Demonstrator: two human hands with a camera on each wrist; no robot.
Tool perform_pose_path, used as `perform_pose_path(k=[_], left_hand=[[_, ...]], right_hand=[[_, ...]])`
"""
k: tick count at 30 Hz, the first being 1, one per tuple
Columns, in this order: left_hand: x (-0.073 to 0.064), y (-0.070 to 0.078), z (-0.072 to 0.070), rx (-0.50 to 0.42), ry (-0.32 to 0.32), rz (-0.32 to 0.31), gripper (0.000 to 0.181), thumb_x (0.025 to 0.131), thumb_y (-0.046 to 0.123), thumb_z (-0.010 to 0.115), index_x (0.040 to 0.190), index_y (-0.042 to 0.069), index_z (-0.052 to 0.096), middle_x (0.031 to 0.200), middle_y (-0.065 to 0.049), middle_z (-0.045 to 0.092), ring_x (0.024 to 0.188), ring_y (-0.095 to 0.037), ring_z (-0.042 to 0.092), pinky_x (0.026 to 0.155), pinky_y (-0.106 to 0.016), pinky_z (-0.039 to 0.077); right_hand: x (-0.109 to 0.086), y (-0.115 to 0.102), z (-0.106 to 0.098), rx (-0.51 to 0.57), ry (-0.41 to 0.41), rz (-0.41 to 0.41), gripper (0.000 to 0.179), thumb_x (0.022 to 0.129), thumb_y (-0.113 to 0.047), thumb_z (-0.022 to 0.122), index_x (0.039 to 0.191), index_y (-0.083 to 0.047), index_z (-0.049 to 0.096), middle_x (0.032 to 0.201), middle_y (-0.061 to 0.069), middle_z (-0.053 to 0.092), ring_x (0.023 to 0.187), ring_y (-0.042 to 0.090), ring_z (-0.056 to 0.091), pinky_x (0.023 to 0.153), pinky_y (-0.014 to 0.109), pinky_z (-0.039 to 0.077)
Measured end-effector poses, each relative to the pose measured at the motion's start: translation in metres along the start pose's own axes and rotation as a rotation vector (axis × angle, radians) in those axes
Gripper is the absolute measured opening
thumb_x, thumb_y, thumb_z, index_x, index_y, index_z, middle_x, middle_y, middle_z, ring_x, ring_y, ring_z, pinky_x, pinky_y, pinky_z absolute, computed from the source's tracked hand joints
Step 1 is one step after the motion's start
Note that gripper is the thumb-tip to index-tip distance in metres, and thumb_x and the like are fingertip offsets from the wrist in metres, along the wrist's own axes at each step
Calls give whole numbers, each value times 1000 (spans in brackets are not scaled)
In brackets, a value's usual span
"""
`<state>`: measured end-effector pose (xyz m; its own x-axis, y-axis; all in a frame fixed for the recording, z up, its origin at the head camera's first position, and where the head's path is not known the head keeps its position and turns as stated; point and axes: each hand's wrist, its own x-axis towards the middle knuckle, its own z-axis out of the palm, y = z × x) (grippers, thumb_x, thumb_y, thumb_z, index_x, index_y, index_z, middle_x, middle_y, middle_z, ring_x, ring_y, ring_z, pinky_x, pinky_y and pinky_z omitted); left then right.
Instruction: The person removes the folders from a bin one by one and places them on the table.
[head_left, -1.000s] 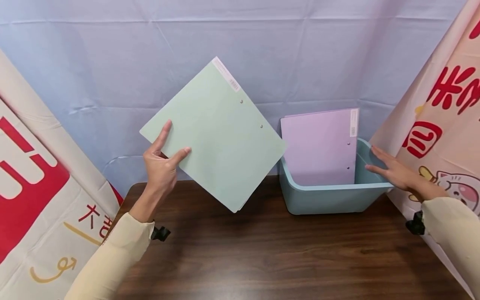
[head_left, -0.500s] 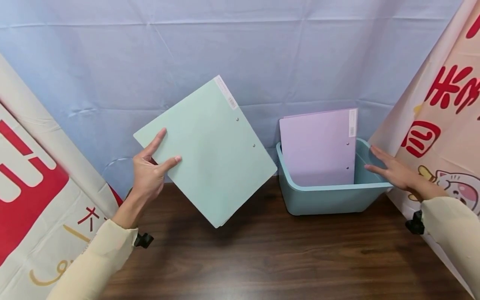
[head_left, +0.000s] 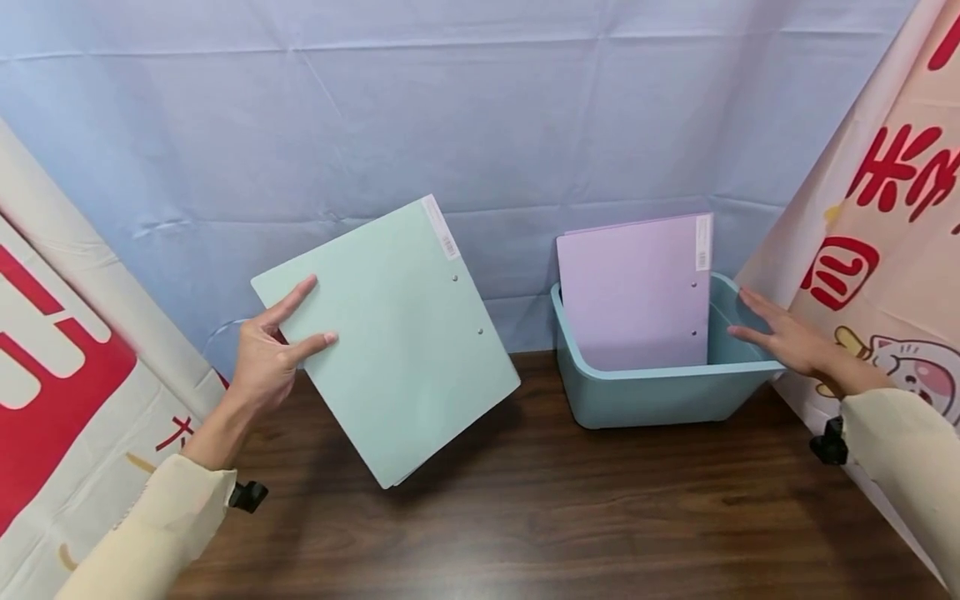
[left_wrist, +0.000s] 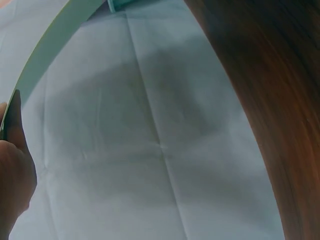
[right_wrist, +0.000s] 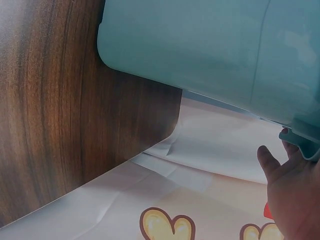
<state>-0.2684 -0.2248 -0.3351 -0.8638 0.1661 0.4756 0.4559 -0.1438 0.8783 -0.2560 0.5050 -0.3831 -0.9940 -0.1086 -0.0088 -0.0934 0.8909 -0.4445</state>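
Observation:
My left hand [head_left: 264, 358] grips a mint-green file folder [head_left: 397, 350] by its left edge, thumb and index finger on the front face. Held tilted above the table, it shows two rivets and a barcode label along its right side; a second layer peeks out below. To the right stands a light-blue plastic bin [head_left: 656, 404] with purple file folders [head_left: 637, 292] upright inside. My right hand [head_left: 795, 340] holds the bin's right rim, thumb over the inner side; the right wrist view shows its fingers below the rim. The left wrist view catches only the folder's edge [left_wrist: 55, 50].
A dark wooden table [head_left: 525, 533] lies under everything. Pale blue cloth [head_left: 450, 100] hangs behind it. Printed banners flank both sides: a white and red one [head_left: 60, 367] on the left, a pink one [head_left: 892, 275] close against the bin on the right.
My left hand has moved left and down with the green folder, away from the bin, and the folder has turned more upright. My right hand and the bin have stayed in place.

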Motion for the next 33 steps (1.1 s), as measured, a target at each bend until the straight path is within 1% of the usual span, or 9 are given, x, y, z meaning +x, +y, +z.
perform_pose_path(k=[11, 15, 21, 22, 24, 25, 28, 32, 33], left_hand=[[0, -1, -24, 188, -67, -118, 80, 76, -7, 79, 146, 19, 49, 148, -3, 48, 114, -9, 61, 83, -23, 55], [2, -3, -35, 245, -92, -170, 80, 78, -2, 80, 146, 23, 48, 152, 1, 42, 117, -5, 59, 87, -20, 52], [3, -6, -49, 317, -140, -247, 79, 80, 5, 79, 148, 28, 45, 157, -1, 35, 118, -2, 57, 88, -20, 52], [3, -7, -51, 340, -143, -255, 79, 81, 6, 80, 148, 29, 45, 157, -1, 35, 104, -1, 63, 81, -19, 54], [3, -8, -54, 373, -148, -274, 79, 80, 9, 80, 147, 31, 45, 156, -2, 36, 78, -2, 65, 66, -19, 55], [3, -9, -56, 393, -152, -278, 78, 80, 10, 81, 147, 32, 46, 154, -3, 39, 62, -3, 60, 57, -21, 53], [4, -12, -61, 446, -173, -281, 78, 79, 14, 82, 145, 33, 48, 151, -3, 44, 42, -8, 43, 40, -30, 41], [7, -17, -68, 549, -203, -259, 76, 78, 22, 83, 144, 37, 48, 146, 0, 50, 43, -5, 40, 36, -31, 37], [8, -17, -69, 573, -209, -254, 76, 78, 24, 83, 144, 38, 48, 146, 1, 49, 41, -4, 33, 34, -32, 33]], right_hand=[[-1, 2, 3, -17, 5, 11, 87, 98, -51, 47, 156, -25, -12, 161, 19, -13, 142, 55, -6, 96, 83, 9], [-1, 1, 3, -5, 3, 8, 87, 98, -51, 49, 155, -29, -12, 162, 17, -13, 142, 54, -8, 96, 83, 8], [-1, 0, 2, 9, -4, 8, 87, 97, -50, 49, 155, -31, -13, 162, 17, -14, 142, 53, -9, 96, 83, 7], [-1, 1, 1, 8, -4, 7, 87, 97, -50, 50, 155, -30, -12, 162, 17, -13, 142, 53, -9, 96, 83, 7], [0, 1, 1, 6, -3, 6, 87, 97, -51, 50, 155, -30, -12, 162, 17, -13, 142, 54, -8, 96, 83, 8], [0, 1, 1, 7, -3, 7, 87, 97, -50, 50, 155, -30, -12, 162, 17, -13, 142, 54, -8, 96, 83, 9], [0, 0, 1, -1, -2, 7, 87, 97, -50, 50, 155, -31, -11, 162, 17, -12, 142, 54, -7, 95, 83, 10], [0, -1, -1, -20, 4, 3, 87, 97, -50, 50, 156, -31, -11, 162, 18, -11, 142, 54, -6, 95, 83, 11], [0, -1, -1, -24, 6, 2, 87, 97, -50, 50, 156, -30, -11, 162, 18, -11, 142, 54, -6, 95, 83, 11]])
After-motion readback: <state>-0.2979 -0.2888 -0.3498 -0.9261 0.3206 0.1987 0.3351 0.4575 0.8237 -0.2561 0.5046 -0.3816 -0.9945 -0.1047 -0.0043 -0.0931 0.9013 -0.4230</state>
